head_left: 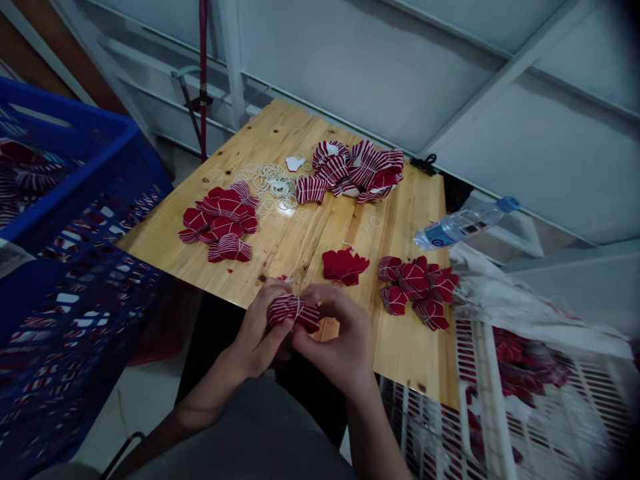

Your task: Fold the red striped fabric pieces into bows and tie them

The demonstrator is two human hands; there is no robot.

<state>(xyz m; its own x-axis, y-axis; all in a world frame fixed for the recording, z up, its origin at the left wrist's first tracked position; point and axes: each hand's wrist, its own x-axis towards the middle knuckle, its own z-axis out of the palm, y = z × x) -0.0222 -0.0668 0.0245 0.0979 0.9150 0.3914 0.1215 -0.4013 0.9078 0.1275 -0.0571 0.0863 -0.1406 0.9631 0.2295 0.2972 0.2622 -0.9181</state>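
Over near edge of counter (295, 233): left hand (257, 333) and right hand (350, 337), each grip closed on striped red bundle (284, 311) between them, long axis running left to right, neither hand nearer; pale band (299, 307) crossing its middle.

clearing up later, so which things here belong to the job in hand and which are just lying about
Likely part of the job:
striped bundle, held by left hand and right hand
red stacks
striped pile
pale bands

Probably just lying about:
plastic bottle
small black item
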